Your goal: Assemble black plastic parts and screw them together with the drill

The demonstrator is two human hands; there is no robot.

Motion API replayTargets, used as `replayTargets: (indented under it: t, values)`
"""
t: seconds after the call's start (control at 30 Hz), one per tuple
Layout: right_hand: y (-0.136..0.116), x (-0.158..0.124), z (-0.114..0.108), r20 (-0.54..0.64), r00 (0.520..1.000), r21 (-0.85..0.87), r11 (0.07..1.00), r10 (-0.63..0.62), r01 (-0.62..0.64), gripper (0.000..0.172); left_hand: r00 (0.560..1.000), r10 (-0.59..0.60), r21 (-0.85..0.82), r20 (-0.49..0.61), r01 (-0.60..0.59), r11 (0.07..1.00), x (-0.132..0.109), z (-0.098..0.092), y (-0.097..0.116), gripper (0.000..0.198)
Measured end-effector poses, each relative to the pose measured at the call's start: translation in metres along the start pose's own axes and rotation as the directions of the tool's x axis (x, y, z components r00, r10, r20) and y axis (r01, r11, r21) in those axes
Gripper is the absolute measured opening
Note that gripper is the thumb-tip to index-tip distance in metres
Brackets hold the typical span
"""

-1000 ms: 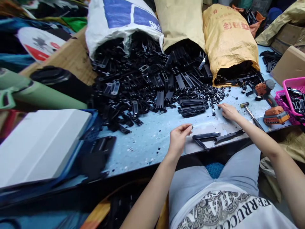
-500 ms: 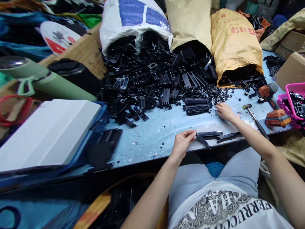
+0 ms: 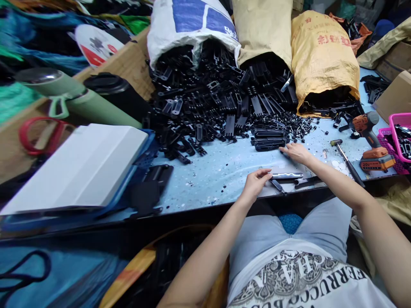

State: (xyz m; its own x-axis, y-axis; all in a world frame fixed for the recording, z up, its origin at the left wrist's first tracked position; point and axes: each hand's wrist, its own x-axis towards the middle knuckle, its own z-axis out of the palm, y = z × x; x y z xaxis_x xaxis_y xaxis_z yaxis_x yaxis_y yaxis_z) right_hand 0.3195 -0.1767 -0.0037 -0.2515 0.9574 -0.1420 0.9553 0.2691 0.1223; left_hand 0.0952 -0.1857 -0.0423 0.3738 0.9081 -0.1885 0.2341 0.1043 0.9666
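Observation:
My left hand (image 3: 255, 185) pinches one end of a long black metal strip part (image 3: 287, 176) near the table's front edge. A shorter dark arm (image 3: 278, 186) angles out from under that end. My right hand (image 3: 298, 153) is low over the table, its fingers drawn together beside a stack of long black parts (image 3: 269, 140). Whatever its fingertips hold, if anything, is too small to make out. Small pins and black bits (image 3: 300, 127) lie scattered just beyond it. Another dark flat part (image 3: 308, 183) rests right of the held strip, partly behind my right forearm.
A heap of black metal parts (image 3: 205, 102) spills from a white sack (image 3: 192, 30), with a tan sack (image 3: 263, 30) and a yellow sack (image 3: 324, 60) alongside. To the right lie a hammer (image 3: 348, 164), a cordless drill (image 3: 369, 141) and a pink basket (image 3: 393, 137). A white box (image 3: 80, 167) stands left.
My right hand has moved left and slightly nearer, away from the loose pins toward the end of the stack. The left hand still grips the strip part. The view has shifted a little.

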Motion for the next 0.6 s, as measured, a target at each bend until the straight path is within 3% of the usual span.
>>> replayTargets:
  t: [0.13,0.23,0.3,0.37,0.47,0.53,0.6]
  values:
    - [-0.005,-0.002,-0.001,0.019,0.989,-0.013,0.989,-0.148,0.148,0.032,0.999,0.054,0.048,0.005,-0.054,0.997,-0.003,0.0,0.004,0.037]
    - [-0.003,-0.01,-0.003,-0.002,0.99,0.132,0.982,-0.139,0.138,0.028,0.99,0.138,0.11,-0.007,-0.137,0.984,-0.011,0.002,0.002,0.033]
    - [0.0,-0.024,-0.003,-0.094,0.995,0.259,0.964,-0.031,0.054,0.03,0.971,0.241,0.209,0.003,-0.236,0.949,-0.018,0.003,-0.002,0.032]
    - [0.001,-0.045,0.0,-0.216,0.967,0.46,0.888,0.139,-0.025,0.03,0.937,0.348,0.339,0.009,-0.33,0.881,-0.023,0.005,-0.007,0.033]
    - [-0.006,-0.081,0.012,-0.267,0.888,0.767,0.641,0.373,-0.038,0.027,0.91,0.414,0.488,-0.027,-0.35,0.8,-0.027,0.008,-0.014,0.035]
    - [-0.014,-0.1,0.023,-0.269,0.857,0.832,0.554,0.439,-0.023,0.026,0.905,0.423,0.539,-0.053,-0.331,0.775,-0.027,0.01,-0.017,0.036]
    - [-0.023,-0.11,0.032,-0.288,0.827,0.84,0.543,0.482,-0.024,0.026,0.9,0.433,0.557,-0.057,-0.331,0.762,-0.027,0.011,-0.019,0.035]
